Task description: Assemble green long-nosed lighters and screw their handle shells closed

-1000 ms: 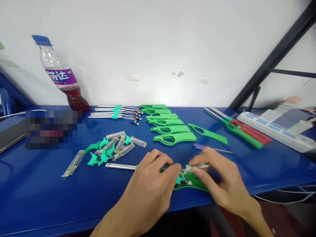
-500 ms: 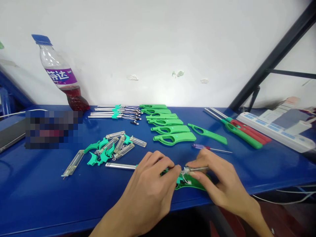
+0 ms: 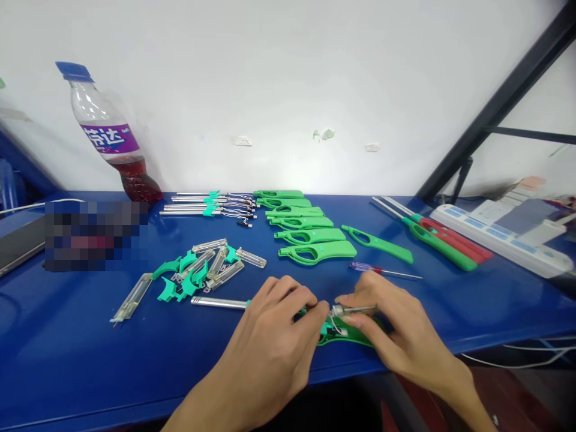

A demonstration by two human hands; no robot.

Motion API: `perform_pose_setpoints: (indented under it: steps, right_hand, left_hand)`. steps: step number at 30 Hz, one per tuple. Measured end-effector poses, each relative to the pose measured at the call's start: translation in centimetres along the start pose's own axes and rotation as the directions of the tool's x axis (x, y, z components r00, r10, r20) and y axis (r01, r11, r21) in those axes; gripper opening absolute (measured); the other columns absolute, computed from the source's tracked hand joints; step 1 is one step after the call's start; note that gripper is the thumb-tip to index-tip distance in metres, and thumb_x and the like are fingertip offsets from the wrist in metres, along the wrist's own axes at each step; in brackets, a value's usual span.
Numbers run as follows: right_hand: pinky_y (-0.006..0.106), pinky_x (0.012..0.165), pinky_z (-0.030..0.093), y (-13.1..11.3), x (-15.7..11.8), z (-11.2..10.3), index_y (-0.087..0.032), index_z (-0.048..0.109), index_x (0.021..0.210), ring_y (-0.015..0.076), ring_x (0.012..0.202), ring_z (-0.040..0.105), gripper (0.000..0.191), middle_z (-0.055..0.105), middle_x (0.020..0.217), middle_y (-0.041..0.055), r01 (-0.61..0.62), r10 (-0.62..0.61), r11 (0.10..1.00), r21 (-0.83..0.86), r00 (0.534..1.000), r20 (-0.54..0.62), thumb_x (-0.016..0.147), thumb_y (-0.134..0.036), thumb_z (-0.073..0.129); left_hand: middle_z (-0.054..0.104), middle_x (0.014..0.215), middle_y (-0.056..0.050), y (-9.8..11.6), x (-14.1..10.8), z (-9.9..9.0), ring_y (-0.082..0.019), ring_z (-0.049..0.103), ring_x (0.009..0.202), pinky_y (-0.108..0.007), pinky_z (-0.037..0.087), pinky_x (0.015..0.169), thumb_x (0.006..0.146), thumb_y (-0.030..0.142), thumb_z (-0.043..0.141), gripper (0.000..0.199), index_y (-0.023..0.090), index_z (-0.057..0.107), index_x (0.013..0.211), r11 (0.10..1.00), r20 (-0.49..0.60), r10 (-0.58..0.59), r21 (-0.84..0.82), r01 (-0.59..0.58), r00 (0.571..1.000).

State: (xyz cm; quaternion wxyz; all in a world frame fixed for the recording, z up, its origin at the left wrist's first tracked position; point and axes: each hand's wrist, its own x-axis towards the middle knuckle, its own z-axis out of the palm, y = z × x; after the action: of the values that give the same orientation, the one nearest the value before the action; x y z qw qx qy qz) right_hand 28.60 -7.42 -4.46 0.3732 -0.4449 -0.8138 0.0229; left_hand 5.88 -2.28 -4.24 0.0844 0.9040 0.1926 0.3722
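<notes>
Far left on your blue bench (image 3: 67, 336), a tilted soda bottle (image 3: 108, 135) leans at the wall. Next along, a loose heap of clear fuel tubes and teal triggers (image 3: 198, 270) waits unassembled, and behind it a row of metal nozzles with wires (image 3: 209, 205). Centre now: your left hand (image 3: 274, 336) has its fingers (image 3: 315, 312) pinched down on the open green lighter shell (image 3: 346, 333) lying at the bench's near edge, metal tube (image 3: 218, 302) poking out leftward. Your right hand (image 3: 396, 327) grips a small clear tank (image 3: 355, 310) between thumb and fingertips, pressing it into that shell. Behind, six empty green shells (image 3: 306, 231) are lined up, one more (image 3: 378, 243) apart, so plenty looks left. A screwdriver (image 3: 382, 271) lies just beyond your right hand. Far right, a few finished lighters (image 3: 441, 237), green and red, look done.
</notes>
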Motion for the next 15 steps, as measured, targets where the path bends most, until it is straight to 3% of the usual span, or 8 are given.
perform_pose_setpoints:
  steps: [15]
  right_hand:
    - [0.031,0.067,0.049,-0.24,0.19,-0.18,-0.023,0.065,0.109,0.0177,0.078,0.061,0.008,0.066,0.086,0.0007,0.023,-0.023,1.000,0.000,1.000,-0.007,0.109,-0.026,0.058]
  left_hand:
    - [0.069,0.090,-0.008,0.01,0.08,-0.10,-0.022,0.059,0.086,-0.040,0.054,0.076,0.102,0.005,0.057,0.015,0.012,0.067,0.094,1.000,0.023,-0.022,-0.016,0.023,0.999]
